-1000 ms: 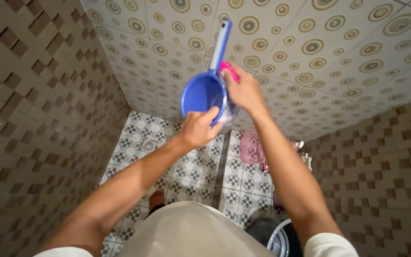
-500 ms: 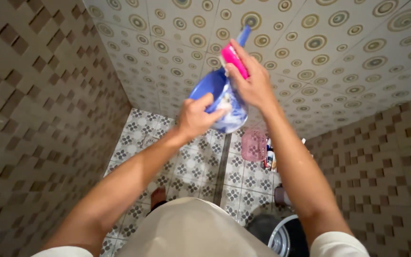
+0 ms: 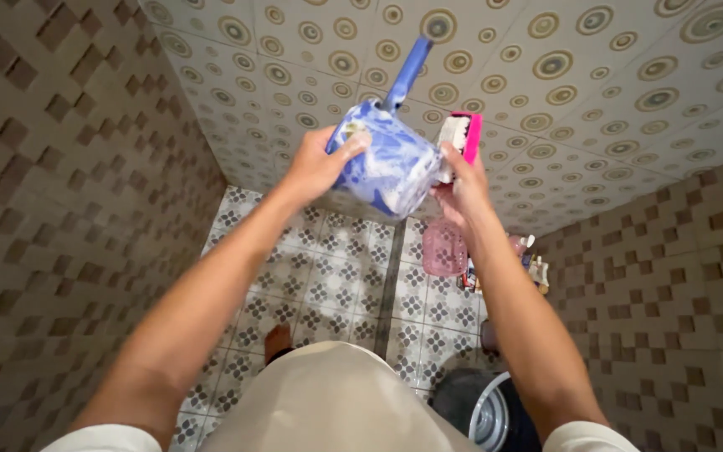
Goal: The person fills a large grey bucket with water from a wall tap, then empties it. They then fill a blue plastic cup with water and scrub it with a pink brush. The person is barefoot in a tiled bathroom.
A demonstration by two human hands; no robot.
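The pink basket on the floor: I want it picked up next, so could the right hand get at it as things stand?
Probably not at once: the right hand grips a pink scrubber against the blue dipper, high above the pink basket.

Both forearms are bare from elbow to wrist. White short sleeves (image 3: 110, 437) cover the upper arms at the frame's lower corners. A beige garment (image 3: 332, 402) covers the torso. One bare foot (image 3: 276, 341) shows below.

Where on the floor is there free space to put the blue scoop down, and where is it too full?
The patterned floor is bare between the brown wall on the left and the pink basket. By the right wall it is crowded: bottles and a round bucket. The left hand holds the blue scoop; the right hand holds a pink brush.
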